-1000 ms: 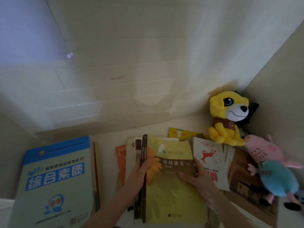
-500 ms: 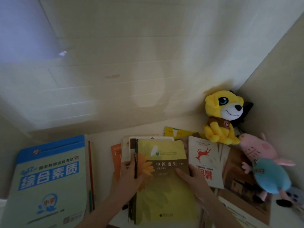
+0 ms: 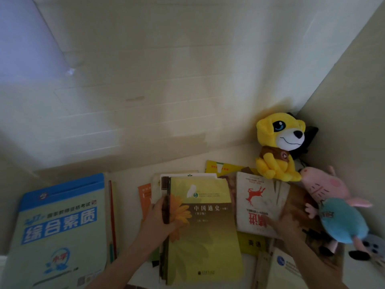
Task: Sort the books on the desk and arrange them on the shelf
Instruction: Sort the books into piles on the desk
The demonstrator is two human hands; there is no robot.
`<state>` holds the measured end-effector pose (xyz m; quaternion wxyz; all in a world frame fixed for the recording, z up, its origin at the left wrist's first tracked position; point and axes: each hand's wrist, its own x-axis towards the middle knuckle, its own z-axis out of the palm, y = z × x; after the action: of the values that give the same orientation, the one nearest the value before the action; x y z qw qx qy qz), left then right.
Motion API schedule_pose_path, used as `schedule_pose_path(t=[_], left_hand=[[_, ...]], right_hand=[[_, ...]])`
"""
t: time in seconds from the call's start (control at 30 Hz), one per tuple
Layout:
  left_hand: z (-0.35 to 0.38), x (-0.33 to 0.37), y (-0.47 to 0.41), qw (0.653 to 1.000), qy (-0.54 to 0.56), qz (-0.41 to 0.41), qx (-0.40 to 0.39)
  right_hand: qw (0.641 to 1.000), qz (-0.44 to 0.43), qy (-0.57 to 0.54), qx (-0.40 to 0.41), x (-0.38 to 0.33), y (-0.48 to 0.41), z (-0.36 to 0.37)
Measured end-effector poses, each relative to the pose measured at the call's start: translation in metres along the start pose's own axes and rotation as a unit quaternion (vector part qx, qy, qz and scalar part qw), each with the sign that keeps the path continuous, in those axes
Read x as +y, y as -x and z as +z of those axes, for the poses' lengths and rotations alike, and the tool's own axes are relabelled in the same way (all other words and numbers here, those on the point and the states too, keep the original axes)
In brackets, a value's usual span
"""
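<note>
A yellow-green book with a sunflower cover (image 3: 206,232) lies on top of a small stack on the desk. My left hand (image 3: 161,220) grips the stack's left edge, thumb on the cover. My right hand (image 3: 285,224), blurred by motion, rests on the lower part of a white book with a red horse (image 3: 258,197) to the right. A large blue-and-green workbook (image 3: 60,230) lies at the left. An orange book (image 3: 144,197) shows under the stack.
A yellow plush dog (image 3: 277,147) sits in the back right corner. A pink and blue plush pig (image 3: 337,207) lies beside it on a brown book (image 3: 298,203). Yellow books (image 3: 252,244) and a pale book (image 3: 287,272) lie at the front right. Walls close in behind and right.
My right hand has left the sunflower book and moved right onto the white red-horse book. My left hand keeps its grip on the stack's edge.
</note>
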<state>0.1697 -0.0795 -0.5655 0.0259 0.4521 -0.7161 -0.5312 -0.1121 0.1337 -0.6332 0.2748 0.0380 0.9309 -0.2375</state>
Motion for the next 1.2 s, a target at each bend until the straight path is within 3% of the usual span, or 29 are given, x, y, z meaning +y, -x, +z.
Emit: schedule_pose_path(t=[0.23, 0.4, 0.6, 0.73, 0.9, 1.07, 1.2], left_hand=[[0.002, -0.006, 0.005, 1.000, 0.011, 0.027, 0.007], [0.003, 0.002, 0.004, 0.997, 0.041, 0.061, 0.019], [0.003, 0.001, 0.003, 0.993, 0.081, 0.081, 0.018], [0.003, -0.002, 0.003, 0.992, 0.072, 0.103, 0.014], [0.003, -0.009, 0.001, 0.990, 0.064, 0.122, 0.021], [0.004, -0.014, -0.002, 0.990, 0.052, 0.130, 0.025], [0.004, -0.016, -0.003, 0.990, 0.040, 0.131, 0.024]], right_hand=[[0.997, 0.031, 0.070, 0.029, -0.004, 0.015, -0.007], [0.996, -0.038, -0.038, 0.064, -0.001, 0.007, -0.009], [0.991, -0.037, -0.121, -0.040, 0.002, 0.007, -0.003], [0.993, -0.038, -0.096, -0.056, 0.078, -0.107, 0.046], [0.973, 0.004, -0.225, -0.040, 0.001, 0.006, 0.003], [0.949, -0.026, -0.303, -0.088, -0.015, 0.023, -0.028], [0.930, -0.092, -0.350, -0.064, -0.037, 0.058, -0.070]])
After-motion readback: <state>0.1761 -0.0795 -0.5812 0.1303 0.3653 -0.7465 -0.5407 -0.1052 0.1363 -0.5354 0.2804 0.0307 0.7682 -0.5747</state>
